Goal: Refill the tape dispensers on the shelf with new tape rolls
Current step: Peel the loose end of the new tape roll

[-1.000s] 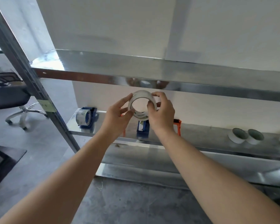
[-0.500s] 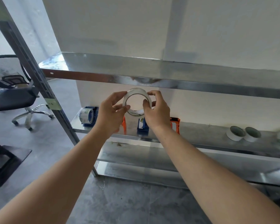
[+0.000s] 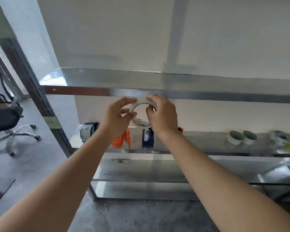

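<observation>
Tape roll (image 3: 141, 114): I see it held up in the air in front of the metal shelf (image 3: 208, 141), just below the upper shelf's front edge
Left hand (image 3: 118, 118): fingers closed on the roll's left rim
Right hand (image 3: 162, 114): gripping the right rim (thumb inside the core)
Below: orange dispenser (image 3: 124, 138) and blue dispenser (image 3: 147, 137) on the shelf
Far left: loaded blue dispenser (image 3: 88, 131)
Right: two spare rolls (image 3: 241, 137) lying together

Both arms reach forward, left hand (image 3: 118, 118) and right hand (image 3: 162, 114) raised, fingers curled inward.
</observation>
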The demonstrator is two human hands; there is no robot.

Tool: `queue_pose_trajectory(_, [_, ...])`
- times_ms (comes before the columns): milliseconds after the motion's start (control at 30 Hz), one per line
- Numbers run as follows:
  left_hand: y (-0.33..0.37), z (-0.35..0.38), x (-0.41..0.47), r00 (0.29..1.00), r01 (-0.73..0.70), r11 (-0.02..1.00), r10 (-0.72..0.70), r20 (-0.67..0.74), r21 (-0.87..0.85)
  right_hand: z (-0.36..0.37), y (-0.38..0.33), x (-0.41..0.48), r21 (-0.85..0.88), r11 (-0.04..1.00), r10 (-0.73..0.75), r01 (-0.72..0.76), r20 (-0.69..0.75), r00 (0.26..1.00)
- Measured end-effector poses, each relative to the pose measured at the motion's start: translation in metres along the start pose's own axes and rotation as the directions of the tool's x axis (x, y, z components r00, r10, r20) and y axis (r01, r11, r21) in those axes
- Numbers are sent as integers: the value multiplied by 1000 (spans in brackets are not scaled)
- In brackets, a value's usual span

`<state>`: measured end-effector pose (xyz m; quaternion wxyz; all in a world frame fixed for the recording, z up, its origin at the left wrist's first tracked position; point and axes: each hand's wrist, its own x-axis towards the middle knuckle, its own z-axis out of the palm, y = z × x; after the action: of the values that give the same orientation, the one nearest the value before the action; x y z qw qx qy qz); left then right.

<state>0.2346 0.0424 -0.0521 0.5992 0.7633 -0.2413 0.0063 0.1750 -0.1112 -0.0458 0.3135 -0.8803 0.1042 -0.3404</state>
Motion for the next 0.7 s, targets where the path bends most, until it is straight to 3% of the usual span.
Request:
queue_pose_trajectory(200, [-18, -51, 13, 996, -48, 999, 48, 81, -1, 42, -38, -6, -45, 997, -60, 57, -69, 996])
queue_pose_trajectory(700, [-38, -106, 15, 946, -211, 977, 198, 255, 23, 75, -92, -15, -10, 998, 53, -56, -194, 980])
